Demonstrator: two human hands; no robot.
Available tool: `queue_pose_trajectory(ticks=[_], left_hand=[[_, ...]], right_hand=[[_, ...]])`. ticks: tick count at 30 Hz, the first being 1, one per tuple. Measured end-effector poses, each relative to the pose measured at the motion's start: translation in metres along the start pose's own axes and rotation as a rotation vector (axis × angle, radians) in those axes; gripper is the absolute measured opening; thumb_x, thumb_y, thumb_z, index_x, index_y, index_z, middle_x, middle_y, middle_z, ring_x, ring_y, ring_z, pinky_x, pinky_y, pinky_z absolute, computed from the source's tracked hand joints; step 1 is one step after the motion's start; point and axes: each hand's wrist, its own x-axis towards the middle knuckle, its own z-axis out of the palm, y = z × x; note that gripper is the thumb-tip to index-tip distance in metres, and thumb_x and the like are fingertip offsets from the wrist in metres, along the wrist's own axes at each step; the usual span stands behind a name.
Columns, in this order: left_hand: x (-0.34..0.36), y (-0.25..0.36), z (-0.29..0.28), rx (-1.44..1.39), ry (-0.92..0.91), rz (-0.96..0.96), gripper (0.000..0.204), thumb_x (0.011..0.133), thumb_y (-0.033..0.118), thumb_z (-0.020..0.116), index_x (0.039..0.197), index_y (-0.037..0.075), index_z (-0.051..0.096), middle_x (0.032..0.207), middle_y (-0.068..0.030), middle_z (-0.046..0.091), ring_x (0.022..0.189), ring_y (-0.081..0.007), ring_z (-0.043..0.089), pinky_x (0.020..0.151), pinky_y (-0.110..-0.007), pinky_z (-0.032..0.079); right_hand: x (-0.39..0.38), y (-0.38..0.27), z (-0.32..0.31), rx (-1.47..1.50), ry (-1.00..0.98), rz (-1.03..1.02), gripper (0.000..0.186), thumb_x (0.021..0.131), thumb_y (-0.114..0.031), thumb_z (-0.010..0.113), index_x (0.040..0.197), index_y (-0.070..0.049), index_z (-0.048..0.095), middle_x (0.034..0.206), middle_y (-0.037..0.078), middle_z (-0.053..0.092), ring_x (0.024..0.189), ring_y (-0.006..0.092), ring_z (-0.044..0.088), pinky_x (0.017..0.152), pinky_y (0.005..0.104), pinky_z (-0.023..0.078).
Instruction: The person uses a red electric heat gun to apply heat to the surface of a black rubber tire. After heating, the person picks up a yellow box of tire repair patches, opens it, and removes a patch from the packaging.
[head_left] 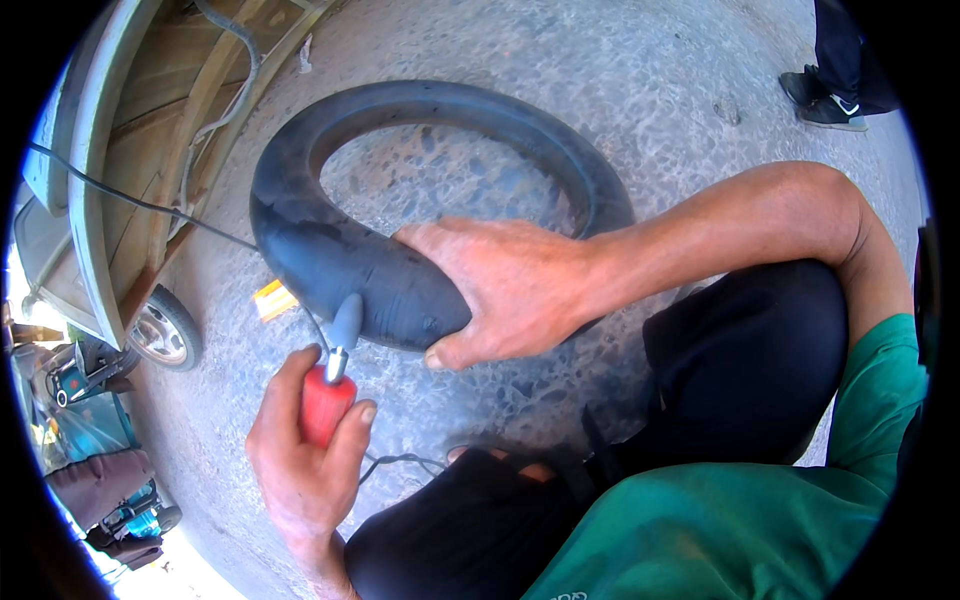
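A black rubber inner tube (440, 102) forms a ring over the concrete ground. My right hand (500, 285) is closed on its near side, thumb toward me and fingers over the top. Lower left, my left hand (305, 450) grips a tool with a red handle (330, 405), a metal collar and a grey-blue rounded tip (346, 320), which points up at the tube's near side; whether it touches the rubber I cannot tell. A dark cord (400, 458) runs below the tool. A yellow object (273, 298) lies just left of the tube.
At upper left stands a wooden frame (140, 140) with cables over it. A small wheel (165, 325) and assorted gear (105, 450) are at the left. Another person's shoe (830, 110) and dark trouser leg show at upper right. My bent knee (750, 370) is at right.
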Motion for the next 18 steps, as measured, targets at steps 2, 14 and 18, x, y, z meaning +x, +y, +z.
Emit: queue_pose_trajectory(ticks=[2,14,18], left_hand=[[0.0001,-0.0015,0.0008,0.016,0.002,0.021,0.055,0.076,0.007,0.081,0.127,0.0,0.062,0.1,-0.0215,0.07,0.089,-0.0318,0.072,0.083,-0.04,0.055],[0.005,0.0058,0.0046,0.021,-0.018,-0.005,0.052,0.077,0.008,0.08,0.125,-0.001,0.062,0.1,-0.0216,0.07,0.089,-0.0333,0.072,0.083,-0.039,0.055],[0.0072,0.0051,0.0052,0.01,-0.036,-0.012,0.052,0.077,0.007,0.08,0.125,-0.001,0.062,0.099,-0.0218,0.07,0.089,-0.0326,0.071,0.083,-0.039,0.055]], right_hand=[[0.0006,0.0007,0.0017,-0.008,-0.001,0.007,0.097,0.076,-0.038,0.083,0.144,0.016,0.038,0.127,0.034,0.057,0.115,0.0438,0.062,0.101,0.0452,0.051],[-0.0019,-0.0025,0.0048,-0.008,-0.03,0.031,0.096,0.076,-0.036,0.083,0.144,0.014,0.038,0.127,0.034,0.058,0.114,0.0443,0.063,0.1,0.0461,0.052],[-0.0016,-0.0012,0.0097,-0.022,-0.014,0.021,0.096,0.076,-0.036,0.083,0.145,0.014,0.038,0.127,0.034,0.057,0.115,0.0448,0.062,0.1,0.0462,0.052]])
